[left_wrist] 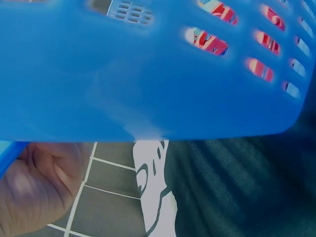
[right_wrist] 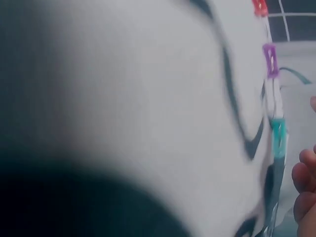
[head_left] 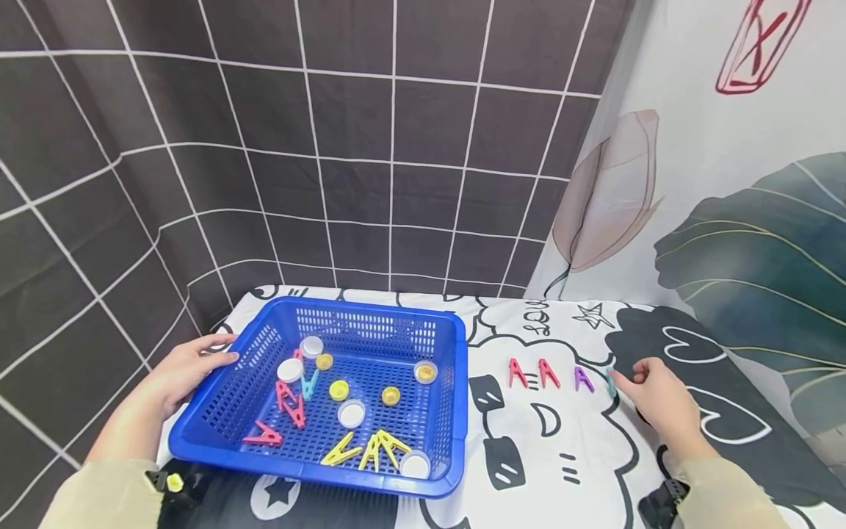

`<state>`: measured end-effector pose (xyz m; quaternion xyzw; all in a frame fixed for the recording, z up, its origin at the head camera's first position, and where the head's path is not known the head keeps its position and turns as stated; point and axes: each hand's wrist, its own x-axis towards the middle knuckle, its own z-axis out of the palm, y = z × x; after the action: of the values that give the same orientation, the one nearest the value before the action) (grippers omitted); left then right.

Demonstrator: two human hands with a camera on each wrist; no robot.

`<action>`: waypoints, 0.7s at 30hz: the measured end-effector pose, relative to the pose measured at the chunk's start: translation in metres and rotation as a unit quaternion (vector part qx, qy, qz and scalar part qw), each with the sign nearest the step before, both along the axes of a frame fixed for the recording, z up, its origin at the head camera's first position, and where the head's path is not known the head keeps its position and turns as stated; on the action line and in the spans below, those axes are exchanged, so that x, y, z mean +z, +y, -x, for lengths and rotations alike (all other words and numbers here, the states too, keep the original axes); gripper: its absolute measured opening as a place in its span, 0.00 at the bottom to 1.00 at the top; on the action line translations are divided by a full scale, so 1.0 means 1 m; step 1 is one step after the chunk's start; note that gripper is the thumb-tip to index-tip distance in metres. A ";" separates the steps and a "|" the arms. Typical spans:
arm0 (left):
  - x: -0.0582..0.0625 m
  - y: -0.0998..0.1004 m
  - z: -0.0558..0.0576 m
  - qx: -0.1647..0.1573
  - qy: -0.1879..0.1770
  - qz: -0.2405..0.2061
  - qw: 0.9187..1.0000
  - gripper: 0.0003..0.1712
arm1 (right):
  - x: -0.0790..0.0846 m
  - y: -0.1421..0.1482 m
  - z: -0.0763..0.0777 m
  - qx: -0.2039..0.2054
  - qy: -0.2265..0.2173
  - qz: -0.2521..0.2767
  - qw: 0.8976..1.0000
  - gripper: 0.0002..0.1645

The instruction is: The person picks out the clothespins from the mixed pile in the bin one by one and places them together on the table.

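Observation:
My left hand [head_left: 188, 367] grips the left rim of a blue plastic basket [head_left: 456, 411]; the left wrist view shows part of that hand [left_wrist: 39, 182] below the basket's wall [left_wrist: 123, 89]. At the right, my right hand [head_left: 661, 397] is beside a teal clothespin [head_left: 611, 380], fingers bent loosely. In the right wrist view a narrow gap separates the fingers [right_wrist: 305, 177] from the teal clothespin [right_wrist: 279, 138]. Left of it, in a row, lie a purple clothespin [head_left: 583, 379] and two red clothespins [head_left: 548, 373].
Inside the basket lie red clothespins [head_left: 264, 435], a teal clothespin [head_left: 308, 383], yellow clothespins [head_left: 340, 450], white caps [head_left: 351, 414] and yellow caps [head_left: 338, 390]. A patterned cloth [head_left: 555, 470] covers the table. Behind it hangs a dark gridded curtain [head_left: 423, 191].

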<state>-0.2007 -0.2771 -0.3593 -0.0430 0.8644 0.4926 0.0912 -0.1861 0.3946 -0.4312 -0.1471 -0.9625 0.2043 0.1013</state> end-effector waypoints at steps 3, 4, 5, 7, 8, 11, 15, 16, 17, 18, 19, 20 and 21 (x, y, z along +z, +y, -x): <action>0.000 0.000 0.000 0.002 0.000 0.004 1.000 0.37 | 0.006 -0.008 0.005 0.010 0.007 0.004 1.000 0.36; 0.000 0.000 0.000 0.002 0.000 0.004 1.000 0.37 | 0.008 -0.011 0.007 0.015 0.010 0.004 1.000 0.36; 0.000 0.000 0.000 0.003 -0.001 0.004 1.000 0.37 | 0.009 -0.014 0.009 0.022 0.013 0.006 1.000 0.37; 0.000 0.001 0.000 0.004 -0.001 0.003 1.000 0.37 | 0.012 -0.020 0.013 0.041 0.021 0.006 0.999 0.37; 0.000 0.001 -0.001 0.004 -0.002 0.002 1.000 0.37 | 0.013 -0.023 0.014 0.052 0.027 0.005 0.998 0.37; 0.000 0.001 -0.001 0.006 -0.004 -0.002 1.000 0.37 | 0.019 -0.035 0.019 0.088 0.038 0.004 0.995 0.38; 0.001 0.001 -0.001 0.007 -0.001 -0.007 1.000 0.37 | 0.027 -0.053 0.025 0.128 0.038 0.007 0.991 0.37; 0.001 0.001 -0.001 0.007 0.000 -0.008 1.000 0.37 | 0.029 -0.058 0.027 0.135 0.036 0.007 0.990 0.36; 0.001 0.002 -0.001 0.008 0.002 -0.008 1.000 0.37 | 0.031 -0.063 0.028 0.142 0.035 0.008 0.989 0.36; 0.001 0.002 -0.001 0.008 0.002 -0.008 1.000 0.37 | 0.032 -0.067 0.029 0.148 0.033 0.009 0.988 0.36; 0.001 0.002 -0.001 0.008 0.003 -0.007 1.000 0.37 | 0.033 -0.071 0.031 0.155 0.033 0.010 0.987 0.36; 0.001 0.002 -0.001 0.008 0.003 -0.006 1.000 0.37 | 0.034 -0.075 0.032 0.162 0.034 0.012 0.986 0.36; 0.001 0.002 -0.001 0.008 0.003 -0.006 1.000 0.37 | 0.034 -0.079 0.033 0.170 0.036 0.014 0.985 0.36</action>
<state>-0.1993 -0.2755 -0.3588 -0.0478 0.8616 0.4983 0.0845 -0.2193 0.3155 -0.3971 0.0247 -0.9662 0.2371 0.0979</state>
